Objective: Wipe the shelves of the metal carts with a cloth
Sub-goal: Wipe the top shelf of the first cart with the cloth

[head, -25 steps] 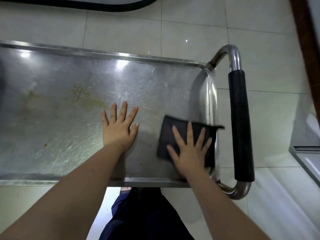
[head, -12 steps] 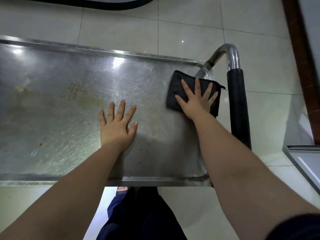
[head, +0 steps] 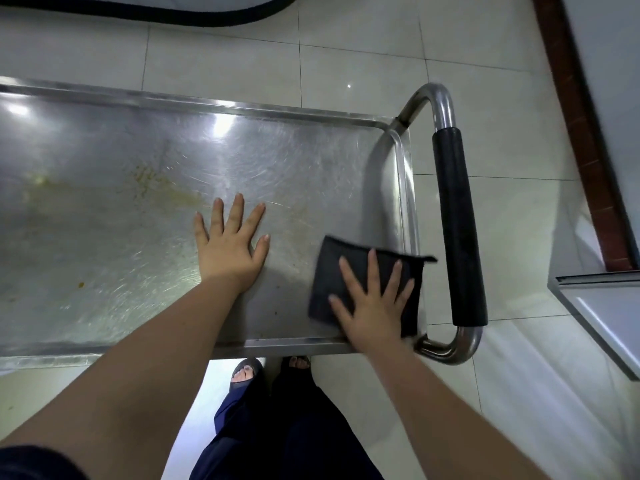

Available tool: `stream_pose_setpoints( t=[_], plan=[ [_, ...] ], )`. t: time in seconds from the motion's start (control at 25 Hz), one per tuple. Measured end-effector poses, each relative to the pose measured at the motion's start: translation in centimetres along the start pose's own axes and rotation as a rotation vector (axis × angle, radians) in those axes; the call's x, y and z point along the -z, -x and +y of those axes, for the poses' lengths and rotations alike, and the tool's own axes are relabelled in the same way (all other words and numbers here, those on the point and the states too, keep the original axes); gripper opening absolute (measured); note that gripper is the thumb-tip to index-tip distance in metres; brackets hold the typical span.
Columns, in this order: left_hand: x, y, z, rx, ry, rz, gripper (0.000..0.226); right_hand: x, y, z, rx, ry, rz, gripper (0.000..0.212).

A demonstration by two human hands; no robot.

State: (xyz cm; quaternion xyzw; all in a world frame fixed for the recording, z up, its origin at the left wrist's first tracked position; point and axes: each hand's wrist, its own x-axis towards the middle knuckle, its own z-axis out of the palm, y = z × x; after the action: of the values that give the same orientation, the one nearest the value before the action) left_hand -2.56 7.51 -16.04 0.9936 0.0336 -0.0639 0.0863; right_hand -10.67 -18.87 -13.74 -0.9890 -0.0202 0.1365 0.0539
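Head view: R hand [head: 375,303] lies flat, fingers spread, pressing dark cloth [head: 332,268] onto cart shelf [head: 311,161] at near right corner, beside handle [head: 457,220], prob. for even wiping pressure. L hand [head: 230,247], fingers straight, rests on bare metal, likely steadying cart. Yellowish stains [head: 166,188] farther left.

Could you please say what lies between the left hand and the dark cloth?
Head view: only bare, scratched stainless-steel shelf separates the left hand from the dark rectangular cloth under the right hand.
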Motion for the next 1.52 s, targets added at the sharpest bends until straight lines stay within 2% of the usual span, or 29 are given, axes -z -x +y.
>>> stream_pose_setpoints(
  t=[0.12,0.24,0.44,0.64,0.8,1.04,1.16,1.28,1.4,1.52],
  plan=[
    [-0.1,0.1,-0.2,-0.008,-0.023,0.013,0.060,-2.1,4.8,-2.3,0.137,0.049,0.001,0.064],
    [0.4,0.0,-0.2,-0.022,-0.056,-0.013,0.060,-1.0,1.7,-4.6,0.209,0.090,0.009,0.065],
    [1.9,-1.2,-1.5,-0.081,-0.016,-0.085,0.058,-0.3,-0.1,-6.0,0.192,0.144,-0.010,0.067],
    [4.3,-7.7,-7.8,-0.028,-0.030,-0.068,0.056,-0.5,-1.1,-6.4,0.175,0.130,0.019,0.072],
    [4.6,-10.6,-10.1,-0.147,-0.082,-0.160,0.059,-0.5,-3.0,-8.5,0.100,0.110,0.050,0.072],
    [3.4,-10.6,-10.5,-0.160,-0.066,-0.086,0.058,1.6,-14.1,-10.3,0.111,0.104,0.081,0.072],
    [3.0,-10.7,-10.7,-0.160,-0.050,-0.056,0.057,3.7,-23.1,-11.3,0.078,0.101,0.021,0.072],
    [3.1,-10.8,-10.6,-0.154,-0.051,-0.052,0.057,4.9,-26.9,-11.8,0.028,0.091,-0.036,0.071],
    [3.3,-10.9,-10.5,-0.151,-0.059,-0.067,0.058,3.9,-21.7,-11.2,0.145,0.075,-0.028,0.070],
    [3.5,-10.8,-10.5,-0.145,-0.071,-0.079,0.058,1.0,-9.7,-10.5,0.221,0.017,-0.023,0.069]
  ],
)
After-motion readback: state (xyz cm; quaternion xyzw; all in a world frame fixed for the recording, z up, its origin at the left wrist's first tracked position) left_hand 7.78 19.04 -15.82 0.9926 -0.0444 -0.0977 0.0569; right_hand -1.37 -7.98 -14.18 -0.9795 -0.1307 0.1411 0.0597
